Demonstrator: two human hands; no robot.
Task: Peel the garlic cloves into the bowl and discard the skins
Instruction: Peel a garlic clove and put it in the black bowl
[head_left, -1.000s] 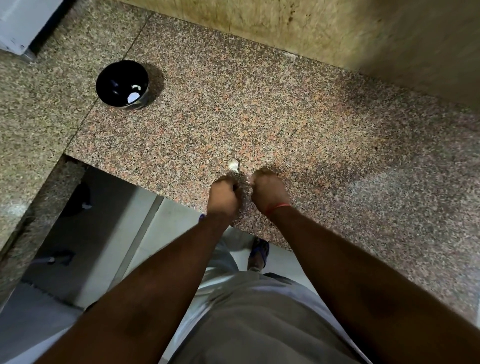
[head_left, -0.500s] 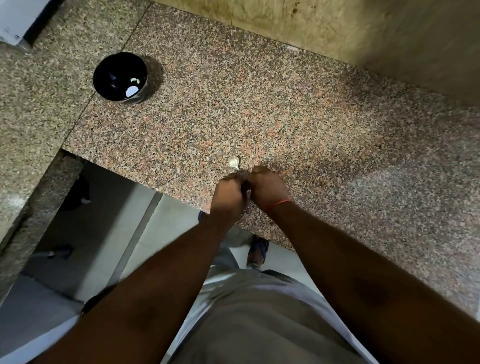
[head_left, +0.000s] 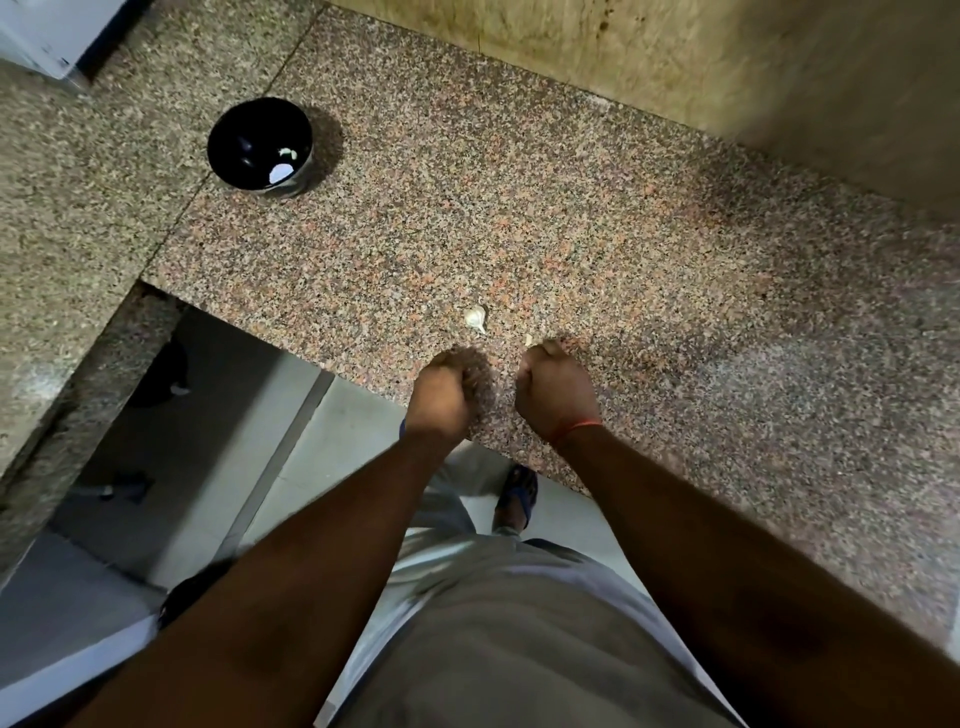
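My two hands hover over the front edge of the speckled granite counter (head_left: 597, 234), a small gap between them. My right hand (head_left: 556, 389) is curled, and a small pale garlic clove (head_left: 528, 340) peeks out at its fingertips. My left hand (head_left: 444, 392) is also curled, knuckles up; its fingers point away from me, so what they hold is hidden. A white garlic piece with papery skin (head_left: 476, 318) lies on the counter just beyond my hands. The black bowl (head_left: 244, 130) stands far to the back left with a couple of pale peeled cloves (head_left: 283, 169) inside.
A tan wall (head_left: 649, 57) runs along the back of the counter. A second granite slab (head_left: 78, 197) meets the counter at the left. Below the counter's front edge are the floor and my sandalled foot (head_left: 517, 493). A white appliance corner (head_left: 36, 31) sits at the top left.
My hands, pressed together on the clove half a second ago, have pulled apart. The clove has stayed with my right hand. The view has shifted slightly.
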